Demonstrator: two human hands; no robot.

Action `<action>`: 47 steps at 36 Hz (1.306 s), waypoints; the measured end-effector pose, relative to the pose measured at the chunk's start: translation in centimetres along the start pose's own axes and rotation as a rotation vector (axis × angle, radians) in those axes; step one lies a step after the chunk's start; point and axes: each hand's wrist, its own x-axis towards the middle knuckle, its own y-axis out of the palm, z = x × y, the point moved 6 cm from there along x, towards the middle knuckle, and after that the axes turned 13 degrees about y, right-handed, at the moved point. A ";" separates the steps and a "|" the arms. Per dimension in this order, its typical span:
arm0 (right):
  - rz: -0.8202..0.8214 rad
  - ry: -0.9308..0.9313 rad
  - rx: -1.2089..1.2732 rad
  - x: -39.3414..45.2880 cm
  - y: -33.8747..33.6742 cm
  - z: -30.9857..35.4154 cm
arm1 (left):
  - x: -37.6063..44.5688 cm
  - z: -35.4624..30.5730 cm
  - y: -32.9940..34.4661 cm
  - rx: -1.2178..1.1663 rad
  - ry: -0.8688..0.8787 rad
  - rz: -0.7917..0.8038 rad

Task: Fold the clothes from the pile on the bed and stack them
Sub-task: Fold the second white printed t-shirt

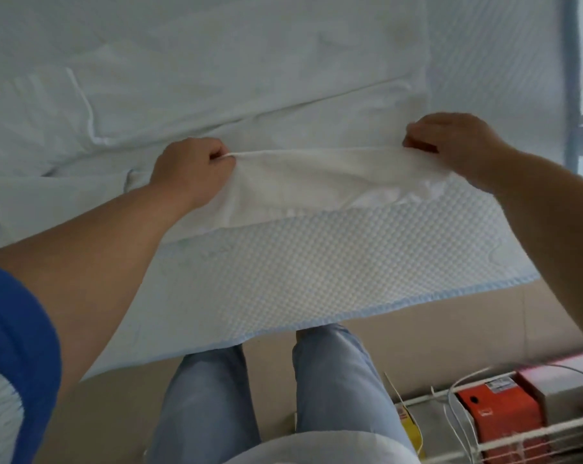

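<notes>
Head view: the bed (310, 262) fills most of the frame, a textured white mattress with a pale blue trim along its near edge. I stand at that edge; my legs in light blue jeans (333, 380) show below it on a beige floor (434, 316).

More white cloth (149, 95) lies across the far part of the bed, flat and creased, with a seamed edge running through it. I cannot tell whether it is bedding or clothes from the pile.

The white garment (317, 175) lies on the bed between my two hands, just in front of that cloth. Its far edge is lifted off the mattress and stretched in a line from hand to hand; the rest sags and rests on the mattress toward me.

My left hand (193, 169) grips the left end of the lifted edge, fingers curled into a fist around the fabric, knuckles up. My right hand (457, 145) pinches the right end, fingers curled down over the cloth. Both arms are bare and extended; a blue sleeve (19, 346) shows at my left shoulder.

At lower right, on the floor beside the bed, a white wire rack (484, 443) holds an orange box (494, 416), a red box (564, 380) and a yellow packet (410, 433).
</notes>
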 end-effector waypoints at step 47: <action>0.252 -0.006 -0.002 0.9 -3.1 -4.3 | 10.0 -18.9 1.3 -0.404 0.313 0.162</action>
